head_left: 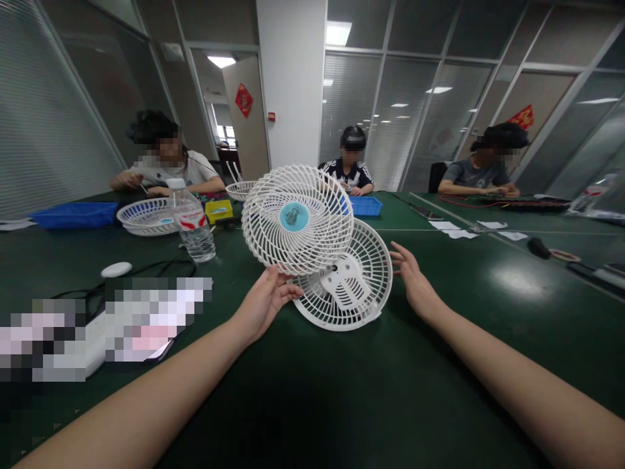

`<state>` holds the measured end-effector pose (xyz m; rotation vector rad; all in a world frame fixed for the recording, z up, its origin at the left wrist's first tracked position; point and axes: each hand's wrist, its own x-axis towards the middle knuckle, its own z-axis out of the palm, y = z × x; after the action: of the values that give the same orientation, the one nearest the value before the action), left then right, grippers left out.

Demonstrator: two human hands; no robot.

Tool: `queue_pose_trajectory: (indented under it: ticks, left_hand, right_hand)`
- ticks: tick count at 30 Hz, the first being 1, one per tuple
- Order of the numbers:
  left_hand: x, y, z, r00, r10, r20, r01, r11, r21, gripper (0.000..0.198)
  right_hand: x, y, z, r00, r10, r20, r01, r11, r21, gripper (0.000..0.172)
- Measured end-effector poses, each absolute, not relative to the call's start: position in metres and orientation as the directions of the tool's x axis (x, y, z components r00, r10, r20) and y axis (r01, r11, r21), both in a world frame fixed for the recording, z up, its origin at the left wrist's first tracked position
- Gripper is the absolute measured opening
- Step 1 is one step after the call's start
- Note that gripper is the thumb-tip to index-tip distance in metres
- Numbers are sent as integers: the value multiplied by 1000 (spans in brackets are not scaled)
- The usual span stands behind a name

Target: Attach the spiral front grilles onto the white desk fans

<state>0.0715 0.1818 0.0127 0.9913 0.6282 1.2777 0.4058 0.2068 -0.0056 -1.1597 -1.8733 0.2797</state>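
Note:
My left hand pinches the lower rim of a round white fan grille with swirled ribs and a blue centre disc. This grille is tilted up and faces me. Behind and below it, partly covered, stands a second white fan grille with straight ribs and a slotted motor plate at its middle. My right hand is open beside that rear grille's right rim, fingers apart; whether the fingertips touch the rim I cannot tell.
On the left are a water bottle, a white grille, a blue tray, a yellow box and a white mouse. A blue bin and papers lie farther back. Three people sit across the green table.

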Motion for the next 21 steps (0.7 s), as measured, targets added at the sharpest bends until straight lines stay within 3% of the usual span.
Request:
queue_pose_trajectory:
  ticks: [3, 8, 13, 17, 21]
  left_hand:
    - [71, 181, 14, 239, 967, 90, -524, 51, 850, 29]
    - [71, 181, 17, 278, 960, 35, -559, 132, 818, 29]
    - [70, 180, 21, 337, 941, 13, -594, 202, 779, 38]
    - [69, 180, 20, 395, 918, -20, -557, 257, 790, 40]
    - [72, 179, 13, 425, 903, -63, -464, 276, 842, 32]
  right_hand:
    - [388, 191, 2, -221, 720, 658, 510, 660, -551, 57]
    - [376, 173, 15, -298, 613, 732, 604, 715, -353, 64]
    - [373, 167, 22, -441, 545, 713, 683, 719, -128, 66]
    - [372, 167, 21, -442, 544, 714, 692, 713, -115, 66]
    - [377, 171, 12, -436, 525, 731, 610, 770, -189, 71]
